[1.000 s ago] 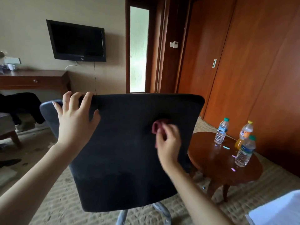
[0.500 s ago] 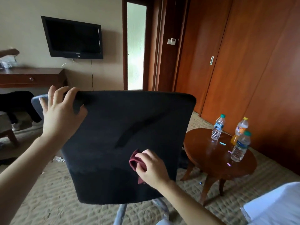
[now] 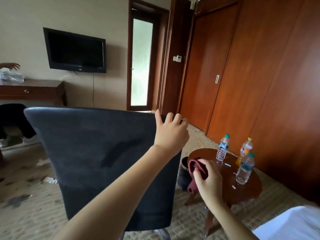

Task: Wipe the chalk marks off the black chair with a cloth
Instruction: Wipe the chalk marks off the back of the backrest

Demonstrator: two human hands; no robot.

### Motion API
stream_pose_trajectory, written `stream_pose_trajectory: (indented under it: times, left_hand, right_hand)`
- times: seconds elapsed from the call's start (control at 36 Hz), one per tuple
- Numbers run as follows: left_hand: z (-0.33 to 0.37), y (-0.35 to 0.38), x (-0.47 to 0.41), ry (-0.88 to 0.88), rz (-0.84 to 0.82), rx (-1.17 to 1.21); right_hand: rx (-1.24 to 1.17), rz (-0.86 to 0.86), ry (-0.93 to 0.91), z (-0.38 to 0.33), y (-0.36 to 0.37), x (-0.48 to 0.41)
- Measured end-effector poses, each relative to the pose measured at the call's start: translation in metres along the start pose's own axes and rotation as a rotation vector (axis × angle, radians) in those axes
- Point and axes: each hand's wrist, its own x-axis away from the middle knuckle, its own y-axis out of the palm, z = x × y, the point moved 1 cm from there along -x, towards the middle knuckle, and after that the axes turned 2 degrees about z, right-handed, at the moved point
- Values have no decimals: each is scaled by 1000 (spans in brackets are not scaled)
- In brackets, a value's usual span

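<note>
Nearby, lower right: round glossy wooden table with three clear plastic bottles, partly hidden by the right hand pinching a crumpled maroon cloth, just beside the black fabric-backed chair at centre frame. Left hand hooked over the chair's top right corner, fingers curled on the edge. Coarse dark weave, darker streak mid-back. Beige woven carpet below; flat black television upper left.
</note>
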Motion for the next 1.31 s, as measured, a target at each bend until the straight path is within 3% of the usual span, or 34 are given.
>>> stream_pose_trajectory:
  times: [0.19,0.56,0.78,0.92,1.0,1.11,1.31]
  left_hand:
    - [-16,-10,15,-109,126,43]
    - [-143,-58,94,-337,284,-159]
    - [-224,-65,120,-669,271,232]
    - [-251,-51,124,-813,293,50]
    - [-254,-35,126,-784,294,-13]
    - [-248,-3,125,-676,162,-17]
    - [-248,63,122,-728,-368,10]
  right_hand:
    - [-63,79,70,-13,11,-9]
    - [-133,-50,99,-24,41,16]
    - [-131,-143,176,-21,67,27]
    - [-111,-196,216,-6,76,32]
    - [-94,-207,250,3,81,34]
    - [-61,-220,250,12,96,27]
    - [-53,-289,183,6,143,-3]
